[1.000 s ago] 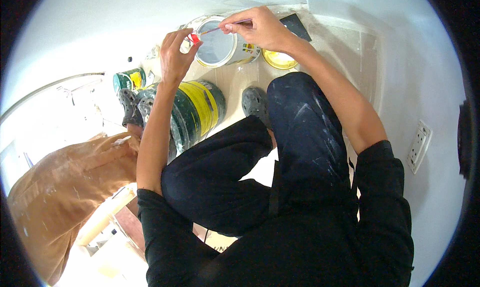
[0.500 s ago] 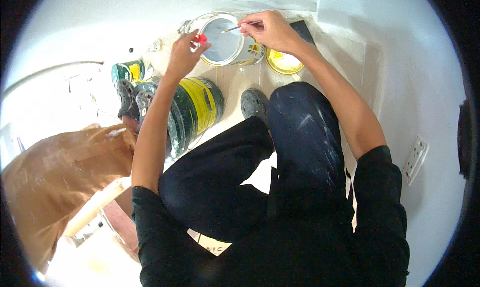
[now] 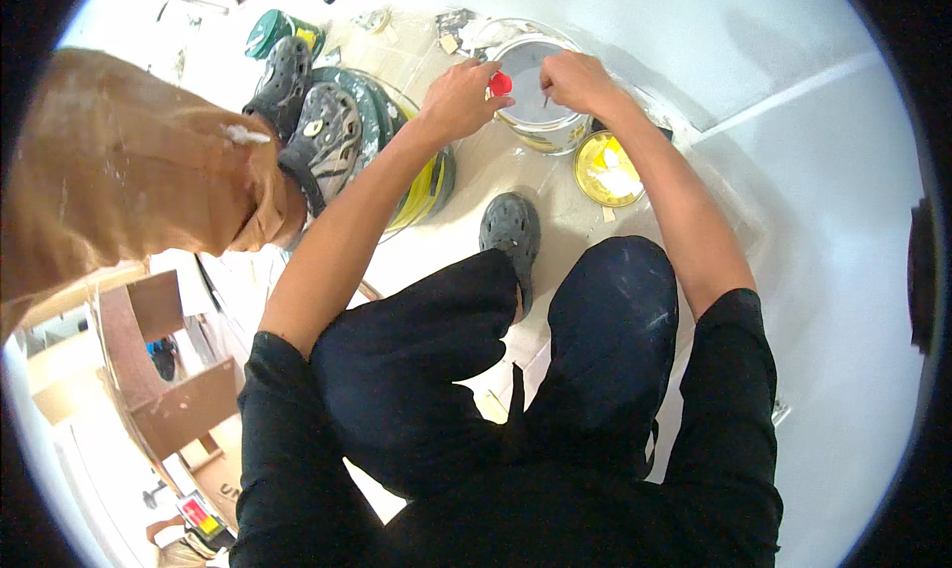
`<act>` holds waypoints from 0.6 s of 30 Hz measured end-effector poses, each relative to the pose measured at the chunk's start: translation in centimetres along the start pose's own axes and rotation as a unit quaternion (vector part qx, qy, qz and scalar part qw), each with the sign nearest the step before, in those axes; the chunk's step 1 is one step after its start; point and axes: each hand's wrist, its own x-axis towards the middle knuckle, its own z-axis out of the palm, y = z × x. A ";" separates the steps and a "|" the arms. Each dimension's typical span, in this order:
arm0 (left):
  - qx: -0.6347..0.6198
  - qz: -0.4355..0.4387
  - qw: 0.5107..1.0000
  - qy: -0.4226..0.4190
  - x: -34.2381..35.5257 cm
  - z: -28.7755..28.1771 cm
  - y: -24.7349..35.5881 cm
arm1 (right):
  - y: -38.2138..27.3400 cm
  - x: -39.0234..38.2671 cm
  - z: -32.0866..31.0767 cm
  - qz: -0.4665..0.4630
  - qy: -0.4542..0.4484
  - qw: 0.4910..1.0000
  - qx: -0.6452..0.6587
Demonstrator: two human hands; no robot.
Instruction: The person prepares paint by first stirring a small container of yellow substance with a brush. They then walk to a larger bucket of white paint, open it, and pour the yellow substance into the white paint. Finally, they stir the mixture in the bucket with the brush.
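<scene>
My left hand [image 3: 458, 102] pinches a small red cap or cup [image 3: 501, 83] between thumb and fingers, at the near left rim of an open paint bucket [image 3: 551, 136]. Inside the bucket is a grey-white surface. My right hand [image 3: 580, 80] is closed over the bucket, its fingers holding a thin paintbrush [image 3: 544, 101], of which only a short piece shows below them. Whether the brush touches the paint cannot be made out. Just right of the bucket and nearer me lies a round yellow lid [image 3: 587, 189] with a bright patch inside, partly behind my right forearm.
At left, another person's brown trouser leg [image 3: 149, 162] and dark clogs [image 3: 327, 132] overlap a large green bucket [image 3: 431, 186]. A smaller green bucket [image 3: 266, 33] stands beyond. Brown wooden pieces [image 3: 183, 409] lie lower left. A white wall [image 3: 803, 171] rises at right.
The view has shifted, so the bucket and both hands appear further right. My right hand has turned the brush from sideways to pointing down. The other person's leg appears higher and larger.
</scene>
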 end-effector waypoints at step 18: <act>-0.036 -0.004 0.997 0.062 -0.5 0.4 -2.7 | 2.4 -0.8 -6.3 0.118 0.001 0.958 0.261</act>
